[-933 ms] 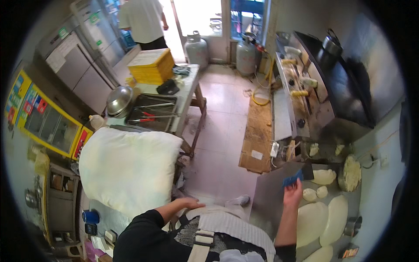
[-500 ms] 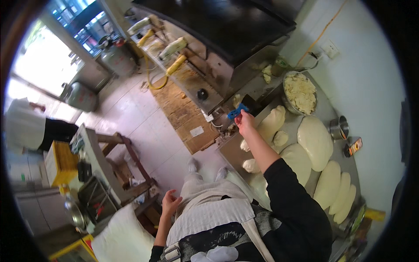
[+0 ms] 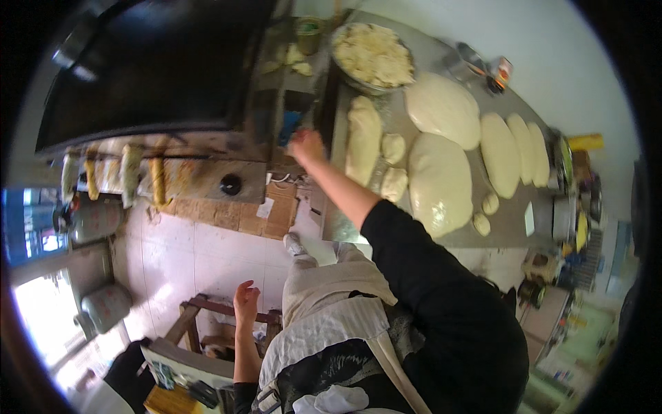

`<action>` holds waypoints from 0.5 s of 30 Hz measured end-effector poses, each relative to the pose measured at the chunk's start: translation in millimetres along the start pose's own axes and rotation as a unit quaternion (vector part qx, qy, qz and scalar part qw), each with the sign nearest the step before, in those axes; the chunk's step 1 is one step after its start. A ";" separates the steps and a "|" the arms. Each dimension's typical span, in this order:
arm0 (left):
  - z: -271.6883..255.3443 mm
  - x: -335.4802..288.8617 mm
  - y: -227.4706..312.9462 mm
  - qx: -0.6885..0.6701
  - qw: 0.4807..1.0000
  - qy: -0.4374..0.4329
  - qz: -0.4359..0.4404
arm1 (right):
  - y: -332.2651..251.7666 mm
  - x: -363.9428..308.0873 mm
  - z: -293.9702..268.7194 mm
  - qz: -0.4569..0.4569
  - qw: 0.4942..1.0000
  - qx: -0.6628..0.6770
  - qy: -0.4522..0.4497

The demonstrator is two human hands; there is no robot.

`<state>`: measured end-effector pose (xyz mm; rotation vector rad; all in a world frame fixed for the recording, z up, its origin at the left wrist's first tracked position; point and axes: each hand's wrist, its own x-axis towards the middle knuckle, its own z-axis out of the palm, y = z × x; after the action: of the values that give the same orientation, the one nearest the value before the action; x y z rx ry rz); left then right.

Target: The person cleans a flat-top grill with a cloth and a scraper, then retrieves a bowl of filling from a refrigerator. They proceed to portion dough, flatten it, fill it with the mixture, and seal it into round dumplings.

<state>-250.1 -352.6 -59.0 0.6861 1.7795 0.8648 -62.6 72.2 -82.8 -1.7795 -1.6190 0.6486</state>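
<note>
My right hand (image 3: 305,146) reaches out over the gap between the black-topped griddle (image 3: 165,62) and the metal worktable. Its fingers are closed on a small, soft-looking blue thing (image 3: 289,126), blurred, whose kind I cannot make out. Nearest to this hand on the table lies a long piece of dough (image 3: 363,141), with small dough lumps (image 3: 394,148) beside it. My left hand (image 3: 246,301) hangs low near my apron (image 3: 324,338), holding nothing, its fingers loosely apart.
Large dough slabs (image 3: 441,186) and long dough pieces (image 3: 499,155) lie on the worktable (image 3: 427,45). A bowl of pale shredded filling (image 3: 372,56) stands at the back, a metal cup (image 3: 465,61) to its right. Gas cylinders (image 3: 107,308) stand left, near a wooden-legged table (image 3: 200,307).
My view has turned to the right, so the griddle now fills the upper left and the whole dough table shows. The blue thing has stayed at my right fingers; my left hand still hangs low.
</note>
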 end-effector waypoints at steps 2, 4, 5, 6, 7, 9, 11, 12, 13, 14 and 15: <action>25.7 13.9 31.5 0.026 0.999 -0.042 -0.024 | 6.1 -61.1 -50.2 -0.077 0.970 0.198 -0.120; 61.9 27.7 71.9 0.120 0.979 -0.068 0.148 | 13.2 -131.8 -111.7 -0.129 0.969 0.159 -0.139; 81.6 32.9 94.7 0.175 0.962 -0.070 0.197 | 22.5 -160.3 -148.9 -0.166 0.958 0.159 -0.172; 103.2 36.9 118.2 0.160 0.953 -0.091 0.239 | 33.7 -181.0 -183.6 -0.191 0.961 0.121 -0.159; 125.9 39.7 141.5 0.143 0.946 -0.103 0.271 | 47.0 -198.0 -217.2 -0.239 0.956 0.086 -0.146; 168.5 38.4 182.0 0.164 0.923 -0.144 0.317 | 77.0 -216.3 -273.8 -0.229 0.968 0.062 -0.077; 217.8 40.1 207.9 0.181 0.912 -0.164 0.330 | 109.2 -222.2 -318.1 -0.091 0.991 0.067 -0.072; 244.3 36.8 212.0 0.168 0.901 -0.169 0.362 | 126.4 -224.0 -340.4 -0.008 0.995 0.074 -0.059; 271.2 30.3 210.6 0.209 0.884 -0.151 0.391 | 144.3 -223.8 -362.5 -0.028 0.997 0.066 -0.029; 298.7 25.1 205.9 0.235 0.861 -0.120 0.436 | 163.7 -218.4 -382.2 -0.031 0.998 0.059 -0.007; 324.4 22.4 200.6 0.265 0.837 -0.079 0.473 | 183.9 -209.4 -398.8 -0.037 0.997 0.060 0.013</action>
<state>58.9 -139.5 12.5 2.0495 1.4756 0.8757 326.6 -193.5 38.4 -1.6275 -1.5868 0.6707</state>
